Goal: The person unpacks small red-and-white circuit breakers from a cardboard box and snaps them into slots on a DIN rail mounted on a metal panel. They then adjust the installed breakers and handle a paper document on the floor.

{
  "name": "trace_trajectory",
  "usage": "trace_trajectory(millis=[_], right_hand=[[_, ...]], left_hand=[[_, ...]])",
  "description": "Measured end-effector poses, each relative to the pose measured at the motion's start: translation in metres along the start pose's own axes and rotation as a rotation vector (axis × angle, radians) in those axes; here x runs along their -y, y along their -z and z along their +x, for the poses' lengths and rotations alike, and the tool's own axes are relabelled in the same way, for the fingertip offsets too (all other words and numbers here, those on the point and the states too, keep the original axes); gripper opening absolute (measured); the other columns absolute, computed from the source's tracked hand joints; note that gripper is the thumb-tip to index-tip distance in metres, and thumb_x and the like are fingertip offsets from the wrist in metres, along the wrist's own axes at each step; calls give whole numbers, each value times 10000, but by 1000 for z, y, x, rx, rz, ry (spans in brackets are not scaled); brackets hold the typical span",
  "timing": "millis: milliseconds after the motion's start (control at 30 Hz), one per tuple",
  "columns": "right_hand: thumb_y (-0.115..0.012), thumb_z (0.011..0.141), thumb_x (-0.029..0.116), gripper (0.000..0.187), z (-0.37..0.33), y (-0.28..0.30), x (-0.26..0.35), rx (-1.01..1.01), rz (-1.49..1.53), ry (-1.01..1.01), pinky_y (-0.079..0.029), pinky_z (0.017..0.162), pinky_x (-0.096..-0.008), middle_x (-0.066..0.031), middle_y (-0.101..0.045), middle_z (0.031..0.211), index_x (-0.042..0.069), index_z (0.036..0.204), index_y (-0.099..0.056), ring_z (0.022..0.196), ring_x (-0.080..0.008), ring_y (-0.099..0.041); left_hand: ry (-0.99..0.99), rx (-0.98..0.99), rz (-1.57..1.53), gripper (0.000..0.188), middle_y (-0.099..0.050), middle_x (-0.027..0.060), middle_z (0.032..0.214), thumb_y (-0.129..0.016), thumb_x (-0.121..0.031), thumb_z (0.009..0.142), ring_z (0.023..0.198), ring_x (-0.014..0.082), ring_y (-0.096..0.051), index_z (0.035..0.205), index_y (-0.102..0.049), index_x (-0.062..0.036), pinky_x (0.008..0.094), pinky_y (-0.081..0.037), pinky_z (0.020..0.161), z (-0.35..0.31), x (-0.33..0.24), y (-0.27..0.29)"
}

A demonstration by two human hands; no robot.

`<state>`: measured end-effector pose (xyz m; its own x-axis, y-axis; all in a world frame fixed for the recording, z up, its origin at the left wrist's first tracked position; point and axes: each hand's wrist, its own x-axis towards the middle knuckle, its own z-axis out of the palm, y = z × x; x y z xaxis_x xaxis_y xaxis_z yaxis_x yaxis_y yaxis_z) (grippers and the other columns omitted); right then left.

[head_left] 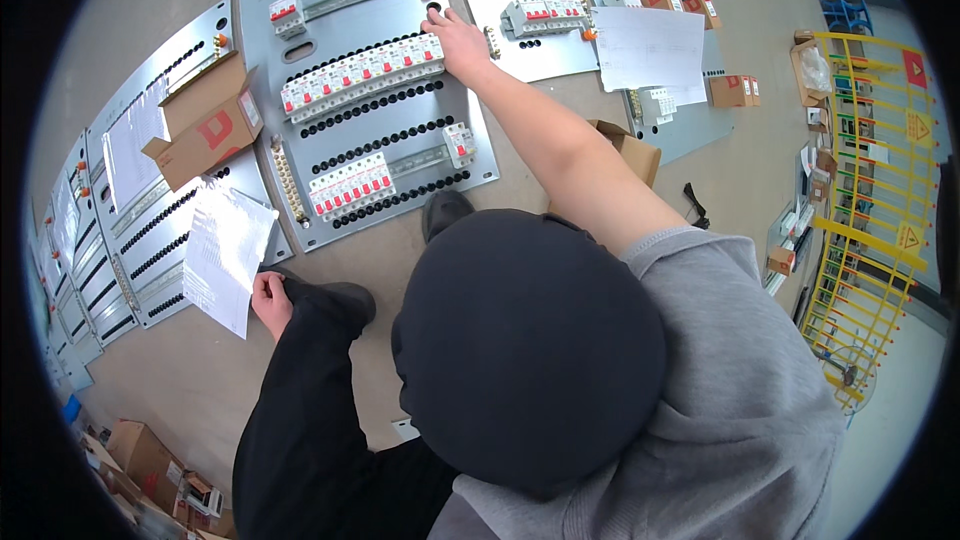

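Observation:
My right hand [462,48] reaches across a grey metal mounting plate [375,20], its fingers apart and touching the plate by the right end of a long row of circuit breakers [365,77] with red switches. Nothing shows in its grip. Low on the left, my left hand [271,305] is closed on the edge of a printed paper sheet [228,250]. A shorter breaker row [350,187] and a single breaker [459,144] sit on the plate's lower rail. Another small breaker [287,15] is on its top rail.
An opened cardboard box [212,135] lies on the plate to the left. More plates with breakers [548,15] and paper [650,48] stretch right. A black cap [530,350] covers the lower middle. Yellow barriers [870,210] stand far right; cartons [145,465] lie lower left.

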<state>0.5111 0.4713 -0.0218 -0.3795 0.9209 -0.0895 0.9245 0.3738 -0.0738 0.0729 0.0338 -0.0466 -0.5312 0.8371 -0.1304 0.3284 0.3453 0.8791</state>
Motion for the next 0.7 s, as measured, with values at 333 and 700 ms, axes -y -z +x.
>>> trace_trajectory(millis=[333, 700], right_hand=[[-754, 911, -14, 761, 0, 6, 4, 48, -26, -24, -579, 1119, -438, 25, -454, 1772, 274, 1590, -564, 1610, -272, -464], [-765, 890, 12, 684, -3, -1, 3, 33, -81, -71, -605, 961, -441, 68, -423, 1782, 226, 1508, -563, 1344, -227, -657]], left_hand=[[-22, -31, 60, 145, -572, -37, 742, -662, -75, 1026, 690, 65, -446, 898, -687, -11, 277, -358, 632, 3, -5, -4], [15, -39, 36, 164, -556, -38, 712, -686, -93, 1018, 681, 61, -450, 881, -688, -2, 275, -359, 626, 6, 0, -4]])
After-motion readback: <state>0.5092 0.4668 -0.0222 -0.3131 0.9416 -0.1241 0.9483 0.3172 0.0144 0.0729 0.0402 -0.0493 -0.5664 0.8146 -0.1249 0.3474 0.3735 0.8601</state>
